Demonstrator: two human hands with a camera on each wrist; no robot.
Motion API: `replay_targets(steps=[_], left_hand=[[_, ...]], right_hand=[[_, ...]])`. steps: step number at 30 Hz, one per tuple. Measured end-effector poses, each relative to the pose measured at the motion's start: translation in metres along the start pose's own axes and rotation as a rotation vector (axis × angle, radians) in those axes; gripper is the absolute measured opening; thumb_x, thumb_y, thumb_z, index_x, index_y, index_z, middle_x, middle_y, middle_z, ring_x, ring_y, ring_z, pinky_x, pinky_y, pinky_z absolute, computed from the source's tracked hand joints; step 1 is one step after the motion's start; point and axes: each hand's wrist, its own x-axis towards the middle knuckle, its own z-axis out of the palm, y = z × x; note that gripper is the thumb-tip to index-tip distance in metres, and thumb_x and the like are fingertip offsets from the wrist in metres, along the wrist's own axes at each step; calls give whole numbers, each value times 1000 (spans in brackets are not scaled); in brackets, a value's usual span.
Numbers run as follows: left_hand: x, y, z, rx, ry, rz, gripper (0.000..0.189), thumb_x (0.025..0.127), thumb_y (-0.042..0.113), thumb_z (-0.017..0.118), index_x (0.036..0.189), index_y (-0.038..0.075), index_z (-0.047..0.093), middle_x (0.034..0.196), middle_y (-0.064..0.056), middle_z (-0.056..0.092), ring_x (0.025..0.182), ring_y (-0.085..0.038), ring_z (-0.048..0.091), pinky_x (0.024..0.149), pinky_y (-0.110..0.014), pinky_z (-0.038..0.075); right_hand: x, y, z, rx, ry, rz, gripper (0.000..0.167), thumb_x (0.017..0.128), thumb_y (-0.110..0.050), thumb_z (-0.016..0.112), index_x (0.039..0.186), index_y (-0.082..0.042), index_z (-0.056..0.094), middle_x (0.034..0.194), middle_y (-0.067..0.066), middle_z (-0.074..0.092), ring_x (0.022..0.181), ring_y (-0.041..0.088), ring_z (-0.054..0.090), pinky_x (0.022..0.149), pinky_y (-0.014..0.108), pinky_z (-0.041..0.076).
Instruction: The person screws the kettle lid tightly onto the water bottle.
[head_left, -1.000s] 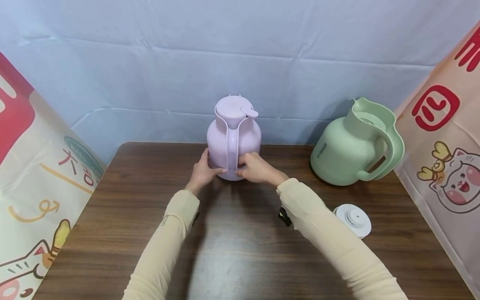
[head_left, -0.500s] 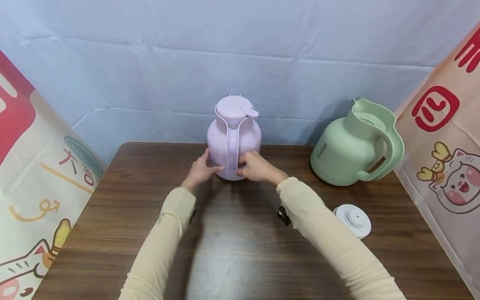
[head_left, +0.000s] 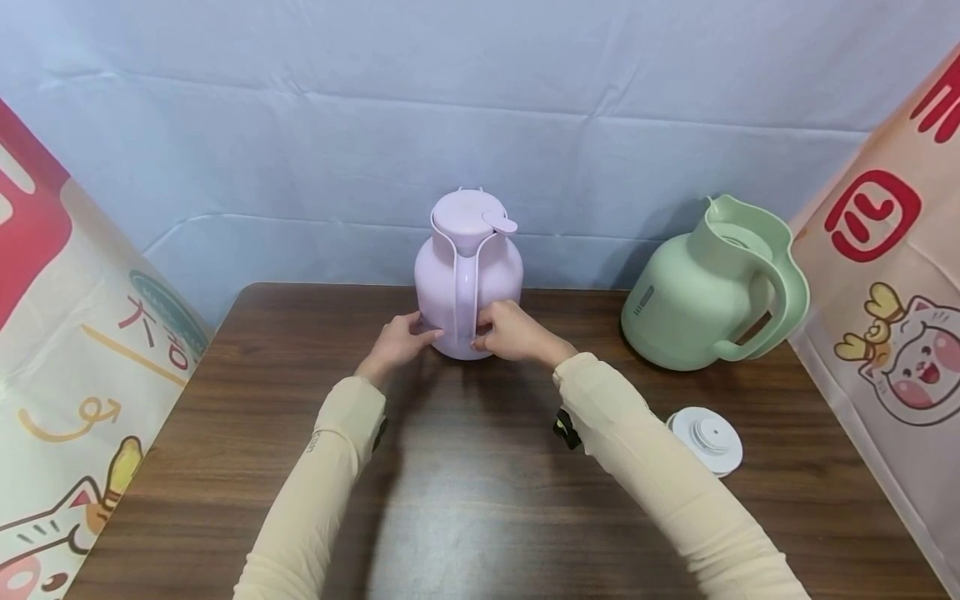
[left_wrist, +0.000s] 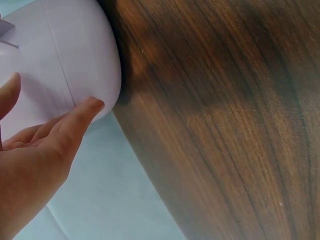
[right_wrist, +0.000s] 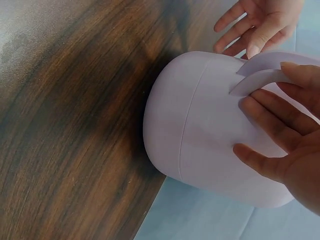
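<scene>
We see both forearms extended across the counter (head_left: 465, 500) to the purple jug (head_left: 435, 287), upright by the far edge. Right hand (head_left: 517, 333): thumb and fingers curled round the lower handle (head_left: 466, 292). Left hand (head_left: 397, 342): fingers extended, gripping nothing, at the jug's left side; contact unclear. Versus one second earlier, we find its wrist shifted left, jug unmoved.

The lilac jug (head_left: 467, 279) looks smooth plastic, the table (head_left: 465, 492) glossy wood.
</scene>
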Motion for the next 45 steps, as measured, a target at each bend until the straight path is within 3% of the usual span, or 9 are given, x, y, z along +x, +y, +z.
replay_targets(steps=[7, 15, 28, 40, 45], left_hand=[[-3, -4, 0, 16, 4, -10, 60, 90, 28, 57, 137, -4, 36, 137, -21, 40, 126, -31, 37, 102, -42, 30], [-5, -6, 3, -5, -9, -35, 59, 90, 30, 58, 137, -1, 38, 131, -20, 46, 120, -31, 43, 98, -44, 34], [-11, -9, 10, -13, -10, -12, 58, 91, 28, 56, 137, -2, 38, 127, -23, 49, 116, -33, 47, 94, -44, 39], [-18, -8, 15, 8, -2, 13, 50, 91, 25, 56, 130, -4, 46, 121, -22, 54, 110, -31, 51, 91, -43, 41], [-21, -8, 16, 31, 2, 12, 46, 90, 25, 57, 127, -3, 50, 119, -20, 56, 110, -30, 51, 91, -43, 40]], right_hand=[[0, 1, 1, 8, 14, -6, 5, 71, -4, 69, 71, 1, 68, 58, -1, 56, 56, 11, 44, 55, 23, 41], [-1, 1, 3, 24, 27, -4, 5, 72, -4, 68, 72, 1, 68, 59, -1, 56, 57, 12, 46, 56, 23, 41], [-3, 1, 5, 21, 59, -13, 5, 73, -5, 67, 73, -1, 68, 61, -1, 58, 57, 12, 47, 58, 25, 42], [-11, 5, 6, -9, 49, -25, 6, 80, -5, 63, 81, 0, 67, 78, 6, 65, 71, 16, 55, 70, 31, 47], [-17, 10, 6, 6, 44, -26, 13, 81, -4, 62, 91, 2, 69, 86, 9, 68, 79, 18, 60, 75, 35, 49]])
